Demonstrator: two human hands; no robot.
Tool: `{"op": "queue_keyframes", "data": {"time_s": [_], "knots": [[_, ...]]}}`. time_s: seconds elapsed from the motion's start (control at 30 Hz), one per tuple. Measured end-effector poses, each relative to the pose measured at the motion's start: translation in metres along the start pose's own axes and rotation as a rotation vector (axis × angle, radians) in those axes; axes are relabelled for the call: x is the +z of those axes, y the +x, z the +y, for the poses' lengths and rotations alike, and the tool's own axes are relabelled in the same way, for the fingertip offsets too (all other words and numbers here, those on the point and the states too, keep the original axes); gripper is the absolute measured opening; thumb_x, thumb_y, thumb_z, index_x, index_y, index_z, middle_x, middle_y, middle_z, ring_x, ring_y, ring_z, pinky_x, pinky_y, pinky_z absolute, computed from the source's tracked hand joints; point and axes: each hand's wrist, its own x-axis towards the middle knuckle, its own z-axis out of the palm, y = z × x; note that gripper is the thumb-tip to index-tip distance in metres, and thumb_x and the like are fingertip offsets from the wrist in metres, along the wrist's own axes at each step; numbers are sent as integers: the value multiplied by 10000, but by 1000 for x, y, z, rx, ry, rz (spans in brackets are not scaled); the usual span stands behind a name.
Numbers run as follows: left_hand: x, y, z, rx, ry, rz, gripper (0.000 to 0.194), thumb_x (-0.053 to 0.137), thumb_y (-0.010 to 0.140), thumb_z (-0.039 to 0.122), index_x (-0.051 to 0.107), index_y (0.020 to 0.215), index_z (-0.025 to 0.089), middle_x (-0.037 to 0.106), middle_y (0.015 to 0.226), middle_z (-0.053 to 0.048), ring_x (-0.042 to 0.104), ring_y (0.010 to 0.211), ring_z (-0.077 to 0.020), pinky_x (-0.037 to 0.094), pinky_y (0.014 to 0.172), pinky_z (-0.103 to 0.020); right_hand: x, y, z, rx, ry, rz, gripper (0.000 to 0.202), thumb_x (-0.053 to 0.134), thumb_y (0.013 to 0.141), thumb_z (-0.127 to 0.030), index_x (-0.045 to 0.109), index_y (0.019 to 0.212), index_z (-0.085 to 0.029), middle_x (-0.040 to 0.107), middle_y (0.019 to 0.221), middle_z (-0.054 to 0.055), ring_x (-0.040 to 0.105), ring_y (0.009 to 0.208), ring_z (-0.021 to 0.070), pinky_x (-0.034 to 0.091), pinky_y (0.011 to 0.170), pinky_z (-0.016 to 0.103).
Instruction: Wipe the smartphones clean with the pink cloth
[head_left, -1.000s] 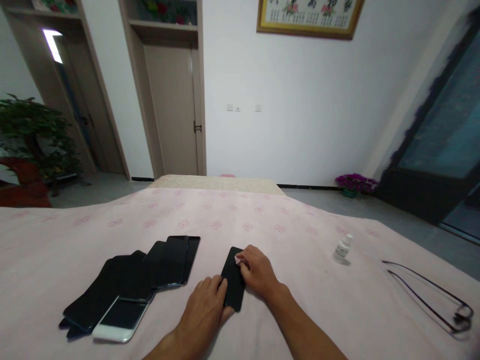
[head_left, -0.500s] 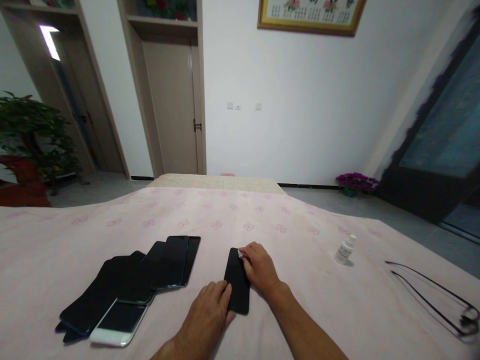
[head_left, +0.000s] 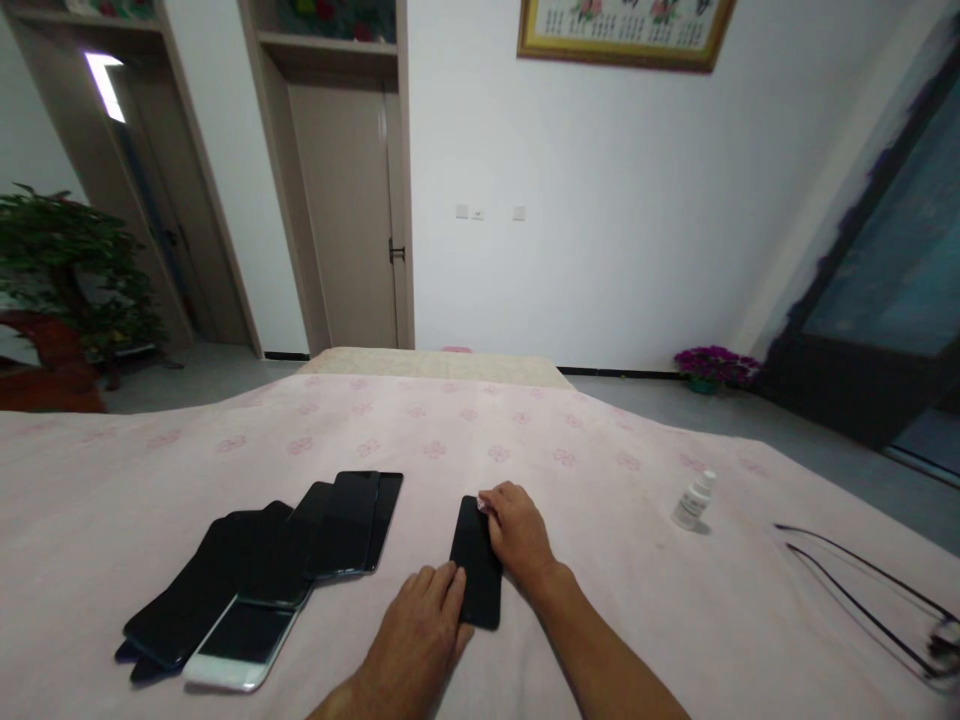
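- Swinging its near end slightly rightward since a second ago, the black smartphone [head_left: 481,588] is lying flat on the cloth-covered table [head_left: 600,640], between the two hands and in front of the wearer.
- Right hand [head_left: 519,530] is now resting farther toward the phone's far end; its fingers are pinching a small pale wad [head_left: 482,504], which they are mostly hiding, so its material is staying hard to make out.
- Left hand [head_left: 414,622] is gripping the phone's near left corner, fingers bending close together over the edge, thumb partly slipping out of sight below it.
- White spray bottle [head_left: 691,503] is standing to the right, carrying a label whose print is showing too small to read.
- Framed picture [head_left: 630,28] on the wall is displaying large characters that the top edge is cutting through; its columns of smaller writing are blurring beyond reading.
- Black phones [head_left: 202,575] are overlapping in a fanned pile to the left, hiding parts of one another and covering the far end of a white phone [head_left: 241,642].
- Eyeglasses [head_left: 859,609] are lying near the right edge, which is cutting off their front.
- Both forearms are running out of the bottom edge.
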Motion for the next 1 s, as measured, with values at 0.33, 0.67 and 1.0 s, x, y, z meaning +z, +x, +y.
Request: {"op": "queue_keyframes", "data": {"time_s": [0.33, 0.67, 1.0], "knots": [[-6, 0, 1, -32, -55, -64, 439, 632, 861, 186, 571, 1294, 151, 626, 1277, -132, 607, 1083, -287, 500, 963, -446, -3, -4, -9, -120, 123, -85, 295, 520, 807, -20, 663, 986, -206, 617, 915, 54, 547, 880, 200, 450, 808, 325], [-10, -1, 3, -60, -127, -91, 469, 602, 866, 232, 548, 1324, 148, 594, 1324, -156, 567, 1163, -313, 452, 1024, -481, 4, 1, -12, -88, 56, -65, 242, 532, 862, -64, 667, 997, -213, 619, 923, 52, 542, 875, 198, 439, 792, 318], [0, -2, -1, -17, -87, -8, 428, 586, 863, 173, 561, 1289, 153, 622, 1276, -141, 604, 1091, -293, 499, 965, -471, 0, 1, -10, -63, 33, -64, 242, 533, 838, -55, 672, 960, -211, 622, 896, 50, 547, 858, 197, 429, 781, 313]]}}
